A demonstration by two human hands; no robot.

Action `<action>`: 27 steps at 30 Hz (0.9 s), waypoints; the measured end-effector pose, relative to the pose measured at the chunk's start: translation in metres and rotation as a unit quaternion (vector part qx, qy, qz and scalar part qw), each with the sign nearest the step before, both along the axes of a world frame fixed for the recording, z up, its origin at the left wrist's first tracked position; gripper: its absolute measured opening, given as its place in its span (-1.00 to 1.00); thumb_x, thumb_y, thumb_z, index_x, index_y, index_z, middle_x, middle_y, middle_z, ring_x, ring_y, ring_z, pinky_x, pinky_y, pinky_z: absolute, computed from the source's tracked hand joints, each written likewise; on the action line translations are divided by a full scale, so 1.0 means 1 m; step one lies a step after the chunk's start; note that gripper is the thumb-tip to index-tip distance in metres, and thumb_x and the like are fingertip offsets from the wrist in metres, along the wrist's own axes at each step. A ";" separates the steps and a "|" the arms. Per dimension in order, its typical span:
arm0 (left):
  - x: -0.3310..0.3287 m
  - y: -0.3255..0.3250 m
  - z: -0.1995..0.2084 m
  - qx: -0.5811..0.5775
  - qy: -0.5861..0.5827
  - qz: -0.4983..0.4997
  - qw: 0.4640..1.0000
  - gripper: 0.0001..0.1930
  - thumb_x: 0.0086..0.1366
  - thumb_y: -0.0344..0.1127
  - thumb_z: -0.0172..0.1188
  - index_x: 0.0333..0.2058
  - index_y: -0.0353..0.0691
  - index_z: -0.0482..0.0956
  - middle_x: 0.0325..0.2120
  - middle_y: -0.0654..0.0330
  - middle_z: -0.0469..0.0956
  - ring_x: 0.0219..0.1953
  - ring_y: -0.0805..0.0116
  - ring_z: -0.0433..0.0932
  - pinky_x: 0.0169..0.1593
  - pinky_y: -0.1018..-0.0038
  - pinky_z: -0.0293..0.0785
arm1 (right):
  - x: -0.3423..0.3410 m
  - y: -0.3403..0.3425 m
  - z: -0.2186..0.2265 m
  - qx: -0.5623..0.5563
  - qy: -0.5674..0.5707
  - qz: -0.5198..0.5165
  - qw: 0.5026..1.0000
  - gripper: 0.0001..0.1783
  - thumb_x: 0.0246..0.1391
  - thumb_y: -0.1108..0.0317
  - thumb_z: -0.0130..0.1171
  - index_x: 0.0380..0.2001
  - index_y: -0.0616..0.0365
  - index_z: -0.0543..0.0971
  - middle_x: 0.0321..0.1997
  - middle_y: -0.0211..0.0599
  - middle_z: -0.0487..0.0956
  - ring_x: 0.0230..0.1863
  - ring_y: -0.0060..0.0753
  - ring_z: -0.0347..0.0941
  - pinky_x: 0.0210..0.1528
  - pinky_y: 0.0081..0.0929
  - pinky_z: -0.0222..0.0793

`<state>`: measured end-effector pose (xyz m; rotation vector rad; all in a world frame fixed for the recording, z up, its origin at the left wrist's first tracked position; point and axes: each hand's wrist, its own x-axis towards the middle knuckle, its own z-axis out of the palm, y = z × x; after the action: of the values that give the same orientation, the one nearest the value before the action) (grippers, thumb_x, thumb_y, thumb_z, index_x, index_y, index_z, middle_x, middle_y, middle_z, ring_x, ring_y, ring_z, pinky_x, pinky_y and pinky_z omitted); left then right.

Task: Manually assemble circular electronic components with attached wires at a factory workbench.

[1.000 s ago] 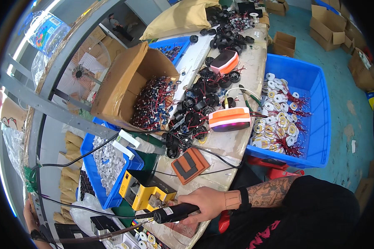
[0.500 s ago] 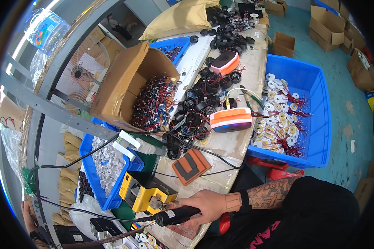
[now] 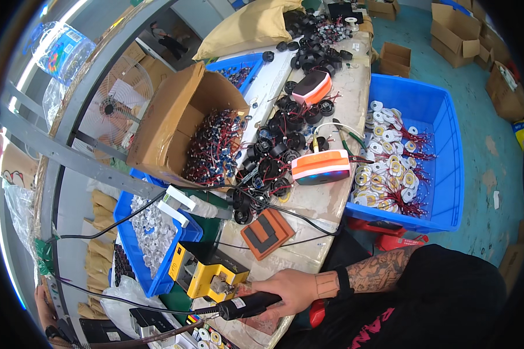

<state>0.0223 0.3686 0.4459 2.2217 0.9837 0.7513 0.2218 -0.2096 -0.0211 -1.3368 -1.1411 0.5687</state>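
At far left, your left hand (image 3: 44, 306) is beside the grey metal post (image 3: 48, 200); you cannot tell its grip from here. Then comes a blue tray (image 3: 165, 273) of small whitish parts, then a yellow-and-black fixture (image 3: 201, 279). Just beside that is the black corded tool (image 3: 239, 306), your right hand (image 3: 294, 291) closed round it over the bench (image 3: 308, 215). Farther right sits a blue bin (image 3: 445, 145) of white discs (image 3: 384, 168)

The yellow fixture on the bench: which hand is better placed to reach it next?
Probably the right hand: it is close beside the yellow fixture, though occupied with a black handle. The left hand is much farther off, by the grey frame at the picture's left edge.
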 end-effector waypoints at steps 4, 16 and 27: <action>-0.006 0.016 0.007 -0.066 0.068 -0.046 0.994 -0.43 0.43 0.06 0.12 0.24 -0.20 0.40 -0.02 0.14 0.56 -0.03 0.28 0.61 0.05 0.36 0.55 | -0.004 0.002 -0.005 0.007 0.001 -0.010 1.000 -0.34 0.18 -0.28 0.26 0.09 -0.01 0.48 -0.37 -0.07 0.65 -0.30 0.14 0.62 -0.27 -0.07 0.48; 0.004 0.002 0.017 -0.052 0.053 -0.017 0.997 -0.44 0.44 0.06 0.09 0.19 -0.26 0.49 0.04 0.14 0.59 0.03 0.26 0.58 0.09 0.34 0.51 | -0.009 0.002 -0.008 -0.015 0.010 0.052 0.998 -0.23 0.23 -0.23 0.25 0.29 0.06 0.38 -0.26 0.08 0.65 -0.24 0.25 0.58 -0.26 -0.03 0.46; 0.027 -0.083 -0.008 -0.065 0.050 0.145 0.986 -0.27 0.39 0.20 0.15 0.33 -0.22 0.38 0.24 0.12 0.52 0.25 0.11 0.45 0.27 0.17 0.36 | -0.004 -0.002 -0.006 0.005 0.033 0.056 0.998 -0.37 0.24 -0.20 0.25 0.11 0.06 0.44 -0.30 0.02 0.64 -0.24 0.20 0.59 -0.27 -0.05 0.44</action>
<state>0.0495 0.2855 0.4381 2.0448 1.3858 0.6827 0.2178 -0.2115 -0.0269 -1.2414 -1.1686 0.6835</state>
